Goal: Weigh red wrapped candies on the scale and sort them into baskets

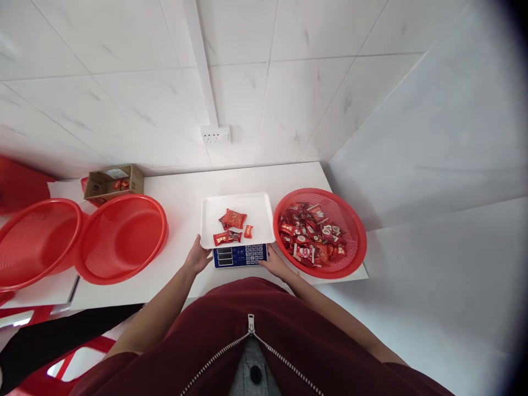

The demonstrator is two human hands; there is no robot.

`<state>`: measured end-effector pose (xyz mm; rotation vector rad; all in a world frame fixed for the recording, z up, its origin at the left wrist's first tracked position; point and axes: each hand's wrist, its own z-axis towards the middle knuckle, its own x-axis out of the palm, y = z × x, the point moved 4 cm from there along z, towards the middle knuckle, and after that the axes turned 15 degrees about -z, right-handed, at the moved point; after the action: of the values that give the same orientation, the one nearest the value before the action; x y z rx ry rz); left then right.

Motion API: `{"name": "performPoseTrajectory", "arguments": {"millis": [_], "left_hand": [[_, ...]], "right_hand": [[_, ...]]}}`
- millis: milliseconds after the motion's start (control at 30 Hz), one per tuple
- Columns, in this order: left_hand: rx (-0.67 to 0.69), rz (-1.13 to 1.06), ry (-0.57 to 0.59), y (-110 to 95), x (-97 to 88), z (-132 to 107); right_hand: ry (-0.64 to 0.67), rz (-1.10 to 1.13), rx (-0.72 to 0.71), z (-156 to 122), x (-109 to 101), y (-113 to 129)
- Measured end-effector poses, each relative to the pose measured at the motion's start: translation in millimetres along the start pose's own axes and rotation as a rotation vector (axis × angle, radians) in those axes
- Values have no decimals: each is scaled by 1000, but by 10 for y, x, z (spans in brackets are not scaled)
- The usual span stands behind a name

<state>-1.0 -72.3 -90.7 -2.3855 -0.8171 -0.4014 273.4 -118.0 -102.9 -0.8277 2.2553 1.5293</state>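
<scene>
A digital scale (240, 256) with a blue keypad panel sits on the white table, its white tray (210, 206) on top. Several red wrapped candies lie on the tray, among them a larger red packet (235, 218) and a small one (248, 231). My left hand (198, 257) is closed around the scale's left side, with fingertips by the tray's corner. At the scale's lower right side, my right hand (273, 262) grips its edge, with the thumb beside the keys. Fingers under the scale are hidden.
Close on the right stands a red mesh basket (358, 234) of wrapped candies. Red baskets (88, 264) (12, 286) stand on the left, before a cardboard box (99, 184) with a few red packets. A socket strip (215, 135) is on the tiled wall.
</scene>
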Motion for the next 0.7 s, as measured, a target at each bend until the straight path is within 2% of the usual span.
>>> {"name": "performPoseTrajectory", "arguments": {"millis": [133, 267, 367, 467, 533, 600, 700], "left_hand": [[100, 77, -59, -99, -26, -7], [358, 205, -124, -260, -41, -59], [523, 358, -75, -309, 117, -124], [567, 518, 41, -238, 387, -130], [557, 612, 97, -156, 556, -89], [544, 690, 114, -90, 677, -25], [543, 775, 93, -68, 754, 64]], "right_hand": [[59, -129, -58, -118, -97, 104], [85, -236, -125, -111, -382, 294], [-24, -306, -150, 87, -707, 466], [-140, -404, -143, 359, -899, 603], [-125, -455, -191, 524, -828, 708], [-64, -503, -264, 646, -622, 824], [-9, -574, -316, 738, -294, 939]]}}
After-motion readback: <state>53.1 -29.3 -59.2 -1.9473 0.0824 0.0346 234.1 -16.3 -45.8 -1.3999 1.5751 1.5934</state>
